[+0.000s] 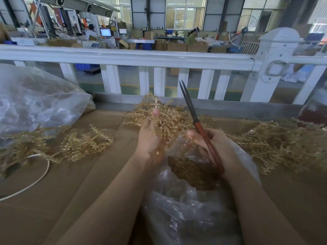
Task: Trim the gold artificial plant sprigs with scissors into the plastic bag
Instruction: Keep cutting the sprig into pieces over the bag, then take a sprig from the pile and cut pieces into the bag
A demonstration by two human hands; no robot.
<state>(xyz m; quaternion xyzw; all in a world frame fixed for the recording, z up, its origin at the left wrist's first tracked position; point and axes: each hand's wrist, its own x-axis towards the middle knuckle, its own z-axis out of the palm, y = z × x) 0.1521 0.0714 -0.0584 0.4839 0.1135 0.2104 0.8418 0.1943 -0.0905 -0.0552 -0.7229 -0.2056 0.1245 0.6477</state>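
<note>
From the head camera, the left hand (150, 137) grips a gold sprig cluster (166, 119) just above the open plastic bag (185, 209), where gold trimmings already lie, while the right hand (217, 145) is clamped on the red handles of the scissors (194, 121), blades up and nearly closed. The sprig looks light, springy and prone to tangle with its neighbours — best pinched low on the main stem, I judge, leaving the side branches free for the blades

Looks like a factory floor: stacked brown cardboard boxes (177, 46), a lit computer monitor (105, 32) and tall grey-framed windows (185, 13) can be seen behind a white railing (123, 58).
</note>
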